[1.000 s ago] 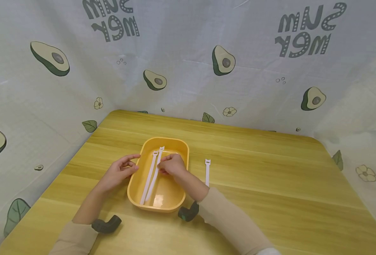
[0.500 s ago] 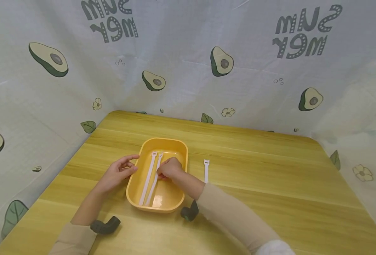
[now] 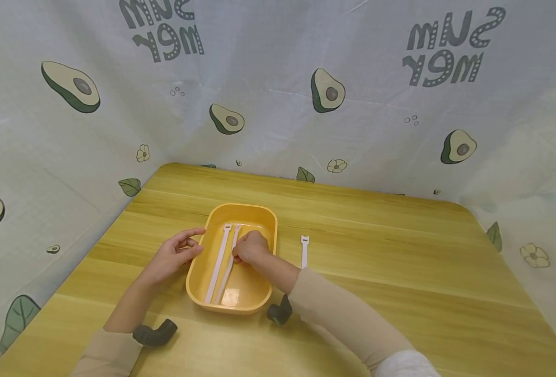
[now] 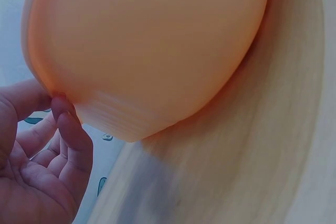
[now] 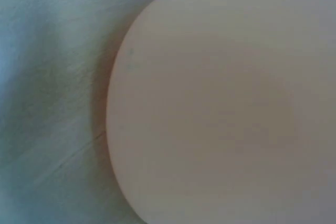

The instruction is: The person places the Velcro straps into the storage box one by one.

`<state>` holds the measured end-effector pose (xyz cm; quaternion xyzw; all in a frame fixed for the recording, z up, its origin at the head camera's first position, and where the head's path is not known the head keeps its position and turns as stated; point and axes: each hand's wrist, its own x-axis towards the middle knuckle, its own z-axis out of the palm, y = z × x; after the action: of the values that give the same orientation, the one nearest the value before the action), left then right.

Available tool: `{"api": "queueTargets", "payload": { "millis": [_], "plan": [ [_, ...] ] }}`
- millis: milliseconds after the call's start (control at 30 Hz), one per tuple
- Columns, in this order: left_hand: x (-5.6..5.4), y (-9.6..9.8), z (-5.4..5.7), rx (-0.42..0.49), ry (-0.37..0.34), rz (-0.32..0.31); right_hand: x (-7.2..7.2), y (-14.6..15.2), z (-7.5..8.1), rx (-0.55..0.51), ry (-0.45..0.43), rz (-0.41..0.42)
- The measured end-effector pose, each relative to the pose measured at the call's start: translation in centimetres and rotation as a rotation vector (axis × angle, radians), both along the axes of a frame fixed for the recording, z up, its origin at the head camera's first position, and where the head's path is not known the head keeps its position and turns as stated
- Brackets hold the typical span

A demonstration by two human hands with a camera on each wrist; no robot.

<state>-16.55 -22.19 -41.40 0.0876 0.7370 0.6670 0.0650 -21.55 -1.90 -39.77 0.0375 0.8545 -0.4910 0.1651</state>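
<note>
A yellow plastic tray [image 3: 249, 288] stands on the table, left of centre. Inside lie two white straps with slotted heads, like reusable cable ties. One cable tie [image 3: 219, 264] runs lengthwise on the left; beside it, my right hand [image 3: 253, 247] pinches the other cable tie [image 3: 226, 280] near its upper part. My left hand [image 3: 171, 256] is at the tray's left rim, fingers loosely bent. In the left wrist view, fingertips of the left hand [image 4: 44, 156] touch the tray's outer wall [image 4: 147, 40]. The right wrist view has only the tray wall [image 5: 210, 103] and blurred tabletop, the hand hidden.
A third cable tie [image 3: 304, 251] lies on the table right of the tray, its lower end hidden by my right sleeve [image 3: 339, 319]. Dark curved pieces [image 3: 155, 333] sit at both wrists. A white avocado-print cloth [image 3: 278, 104] hangs behind the wooden table [image 3: 400, 251].
My right hand has settled slightly with the pinched cable tie, whose head has dropped a little toward me and narrowed in view. The left hand stays at the rim.
</note>
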Motion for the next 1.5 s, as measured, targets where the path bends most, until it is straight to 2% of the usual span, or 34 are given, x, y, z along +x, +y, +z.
{"api": "queueTargets", "payload": {
  "millis": [533, 1133, 1333, 1500],
  "plan": [
    [0.00, -0.10, -0.13, -0.007, -0.006, 0.008, 0.13, -0.04, 0.17, 0.000, 0.004, -0.019],
    [-0.12, -0.01, -0.04, -0.035, 0.004, 0.019, 0.17, 0.11, 0.25, -0.077, -0.027, -0.035],
    [-0.13, 0.04, -0.07, -0.025, -0.003, 0.017, 0.15, 0.23, 0.29, -0.135, -0.012, -0.053],
    [-0.09, -0.01, -0.08, -0.022, 0.002, 0.019, 0.56, 0.55, 1.00, -0.199, 0.038, -0.011]
  ]
}}
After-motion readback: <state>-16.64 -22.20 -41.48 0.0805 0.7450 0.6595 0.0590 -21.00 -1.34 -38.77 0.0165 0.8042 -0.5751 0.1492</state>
